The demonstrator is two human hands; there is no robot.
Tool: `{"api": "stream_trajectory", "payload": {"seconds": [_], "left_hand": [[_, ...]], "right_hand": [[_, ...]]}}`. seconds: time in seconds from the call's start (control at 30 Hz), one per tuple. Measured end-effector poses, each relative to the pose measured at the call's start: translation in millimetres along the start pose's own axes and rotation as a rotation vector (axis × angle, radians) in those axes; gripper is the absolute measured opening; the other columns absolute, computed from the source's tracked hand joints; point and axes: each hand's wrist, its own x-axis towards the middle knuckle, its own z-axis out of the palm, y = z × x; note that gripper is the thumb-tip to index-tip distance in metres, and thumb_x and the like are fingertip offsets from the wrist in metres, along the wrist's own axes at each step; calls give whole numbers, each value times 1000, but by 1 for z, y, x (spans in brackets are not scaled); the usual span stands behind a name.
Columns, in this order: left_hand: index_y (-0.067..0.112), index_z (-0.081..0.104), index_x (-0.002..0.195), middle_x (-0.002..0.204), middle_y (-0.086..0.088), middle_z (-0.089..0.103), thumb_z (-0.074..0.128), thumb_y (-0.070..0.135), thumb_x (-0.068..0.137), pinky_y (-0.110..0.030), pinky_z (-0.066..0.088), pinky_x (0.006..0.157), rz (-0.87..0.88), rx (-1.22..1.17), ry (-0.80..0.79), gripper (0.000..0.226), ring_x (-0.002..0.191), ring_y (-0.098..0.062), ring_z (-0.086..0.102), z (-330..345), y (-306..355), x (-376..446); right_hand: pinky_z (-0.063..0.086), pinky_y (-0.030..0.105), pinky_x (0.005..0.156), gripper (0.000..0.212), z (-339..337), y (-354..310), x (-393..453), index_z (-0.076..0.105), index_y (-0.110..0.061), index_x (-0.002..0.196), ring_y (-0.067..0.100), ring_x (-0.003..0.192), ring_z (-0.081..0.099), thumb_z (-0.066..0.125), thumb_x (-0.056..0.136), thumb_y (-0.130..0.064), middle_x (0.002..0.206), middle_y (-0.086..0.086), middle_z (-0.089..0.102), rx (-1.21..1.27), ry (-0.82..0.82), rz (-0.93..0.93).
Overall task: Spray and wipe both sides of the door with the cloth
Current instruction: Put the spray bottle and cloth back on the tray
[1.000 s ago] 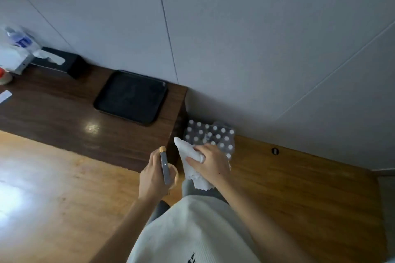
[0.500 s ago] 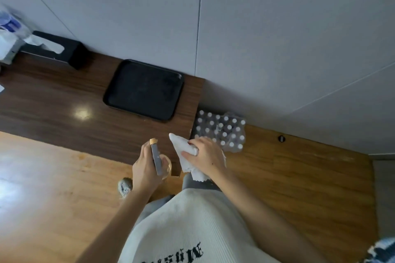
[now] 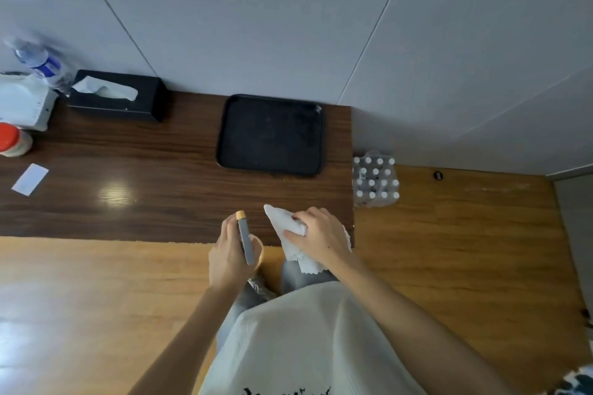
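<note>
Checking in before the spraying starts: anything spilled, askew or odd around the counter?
Nothing spilled or damaged. Only oddity: a small white card lies loose and askew on the dark counter. The left hand grips the spray bottle; the right hand holds the cloth.

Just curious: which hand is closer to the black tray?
Right, narrowly. The right hand, gripping the cloth, sits just below the tray's right part; the left hand, holding the spray bottle, is lower, under its left edge.

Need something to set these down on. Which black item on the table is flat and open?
The black tray near the table's right end; the black tissue box at left is closed, holding tissue.
</note>
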Motion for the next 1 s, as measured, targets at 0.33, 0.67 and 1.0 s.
{"api": "stream_trajectory", "payload": {"seconds": [0.33,0.67,1.0], "left_hand": [[0,46,129,115,-15,58,66,14,84,-34,47,60,60,9,-78,51,70,-32,62,-20,-26,60],[2,43,130,116,-11,54,65,13,87,-36,44,64,47,-9,18,50,67,-20,51,-30,10,178],[9,39,134,121,-11,55,61,18,88,-44,53,72,117,-113,1,53,87,-31,63,-19,31,320]], "right_hand": [[46,26,81,46,10,-16,35,67,-24,122,14,101,58,58,90,-56,114,-4,68,5,-20,125],[46,27,82,44,0,-6,144,68,-26,119,15,103,59,58,89,-57,111,-4,67,40,-23,120],[43,33,80,46,-19,4,246,63,-25,126,22,105,56,54,92,-54,113,2,63,-114,-70,246]]}}
